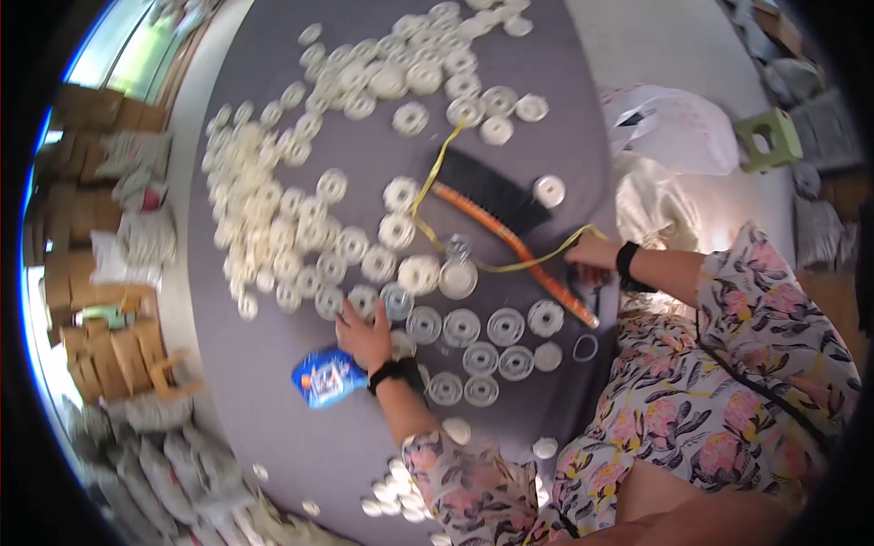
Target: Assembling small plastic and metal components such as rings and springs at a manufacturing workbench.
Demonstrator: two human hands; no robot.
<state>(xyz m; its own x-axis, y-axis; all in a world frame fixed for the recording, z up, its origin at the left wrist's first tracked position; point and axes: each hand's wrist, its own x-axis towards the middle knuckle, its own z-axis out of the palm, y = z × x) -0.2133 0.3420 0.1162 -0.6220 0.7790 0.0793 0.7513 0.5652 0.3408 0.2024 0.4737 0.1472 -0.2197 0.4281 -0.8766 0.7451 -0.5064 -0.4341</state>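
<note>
White ring-shaped discs (396, 301) lie at the fingertips of the wide-spread left hand (363, 338), apparently being arranged, next move likely needing a rim pinch; right hand (592, 258) curled near yellow ribbon (496, 269), can't tell what's held.

We see round, ringed, translucent plastic discs (505, 326) lying flat in rows just below the yellow tape (496, 269). We find the tape loosely curved.

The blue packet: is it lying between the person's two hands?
No, the blue packet lies on the outer side of the left hand, away from the right hand.
</note>
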